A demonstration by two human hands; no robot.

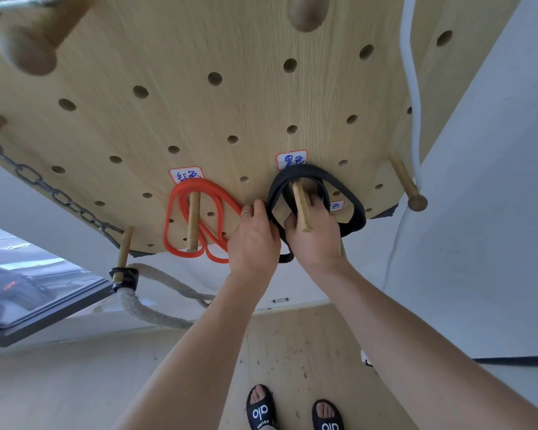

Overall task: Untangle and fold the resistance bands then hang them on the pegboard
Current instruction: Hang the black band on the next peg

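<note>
Both hands, left hand (255, 234) and right hand (316, 235), grasp the folded black resistance band (353, 209) looped over a wooden peg (302, 206) at frame centre on the light wooden pegboard (230, 41); the coiled red resistance band (196, 184) hangs left.

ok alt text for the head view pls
Both hands, left and right, grip a folded black band looped over a peg on a wooden pegboard. A red band hangs coiled on the peg beside it.

Bright, even daylight; soft shadows. Wide-angle lens bends the pegboard (230, 57) edges; near pegs (28, 48) blur at top.
</note>
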